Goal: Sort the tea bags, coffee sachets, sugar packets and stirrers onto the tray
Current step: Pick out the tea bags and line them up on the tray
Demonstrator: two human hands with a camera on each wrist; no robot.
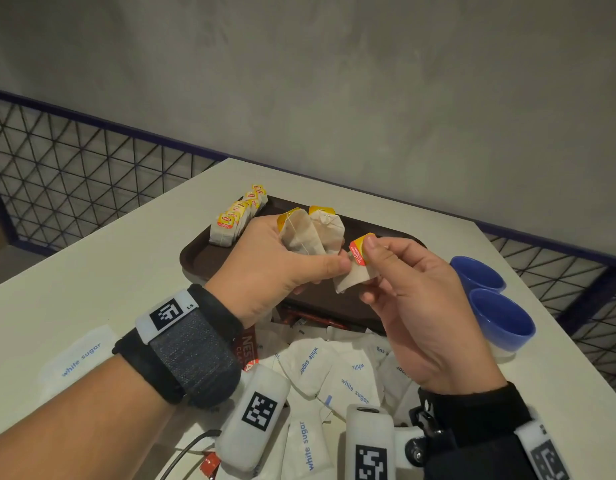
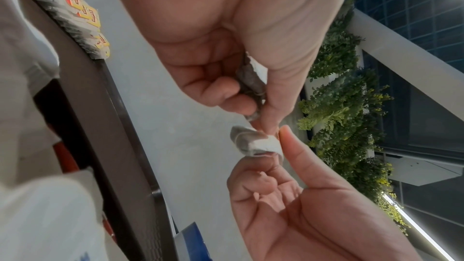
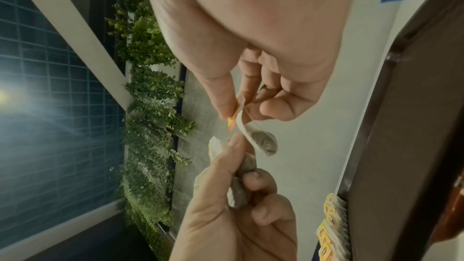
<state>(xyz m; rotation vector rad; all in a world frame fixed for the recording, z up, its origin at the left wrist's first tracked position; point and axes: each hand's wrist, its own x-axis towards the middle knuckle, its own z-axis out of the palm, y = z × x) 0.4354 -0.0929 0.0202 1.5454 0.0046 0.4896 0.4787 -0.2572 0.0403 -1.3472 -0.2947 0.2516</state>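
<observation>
A pale counter point(image 1: 91, 271) against a grey wall carries a dark brown plastic tray point(image 1: 202, 258) with a row of yellow-tagged paper tea bags point(image 1: 235, 216) at its far corner. Two empty blue cups point(image 1: 500, 317) stand right. Above the tray, the left hand point(image 1: 265, 268) grips two tea bags point(image 1: 310, 233); the right hand point(image 1: 420, 306) pinches a third point(image 1: 356, 268). Best gathered square, then set beside the row.

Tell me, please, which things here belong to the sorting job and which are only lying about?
For the job: tea bags in the left hand, one tea bag in the right hand, tea bag row, brown tray, white sugar packets, red coffee sachet.

Only lying about: two blue cups, black cable.
</observation>
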